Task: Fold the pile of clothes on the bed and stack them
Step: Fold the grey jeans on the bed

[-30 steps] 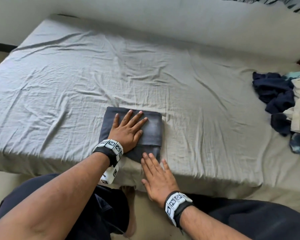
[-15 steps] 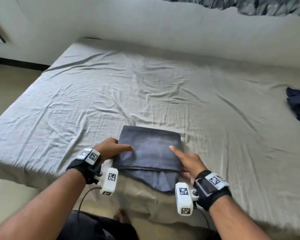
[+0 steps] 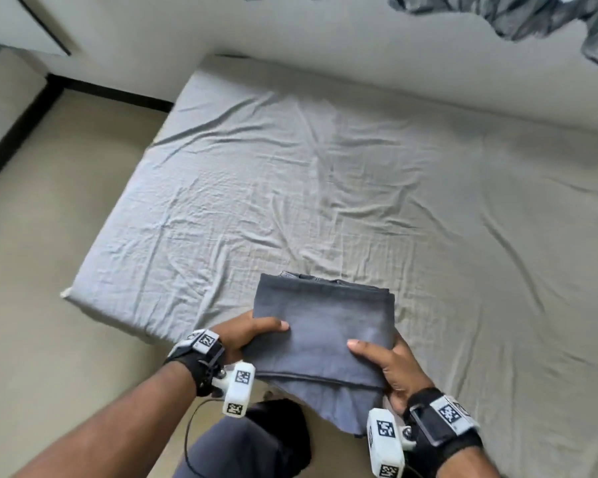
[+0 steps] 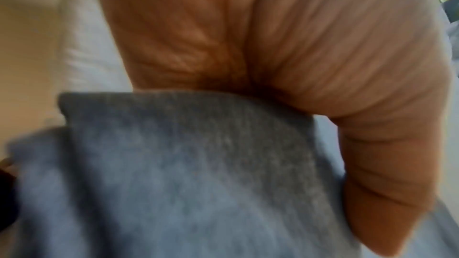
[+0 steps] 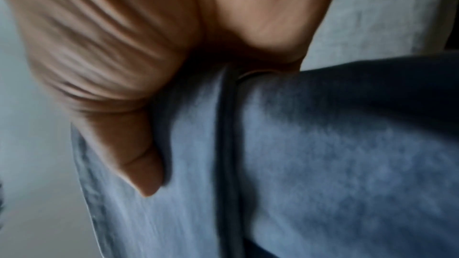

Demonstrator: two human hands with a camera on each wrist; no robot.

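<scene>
A folded dark grey garment (image 3: 320, 326) is held just above the near edge of the bed (image 3: 325, 188). My left hand (image 3: 252, 334) grips its left side, thumb on top and fingers underneath. My right hand (image 3: 382, 362) grips its right side the same way. A loose flap of the garment hangs down below the fold. In the left wrist view the grey cloth (image 4: 174, 174) lies under my thumb (image 4: 385, 183). In the right wrist view my thumb (image 5: 139, 160) presses on the folded layers (image 5: 323, 154).
The wrinkled grey sheet covers the whole bed, with the bed's left corner (image 3: 66, 293) near the beige floor (image 3: 32, 305). A patterned cloth (image 3: 532, 15) hangs at the top right by the wall. My dark trouser leg (image 3: 249, 446) is below the garment.
Both hands went from pressing flat on the garment to gripping its sides and lifting it off the sheet. The view swung left, and the clothes pile at the right left the frame.
</scene>
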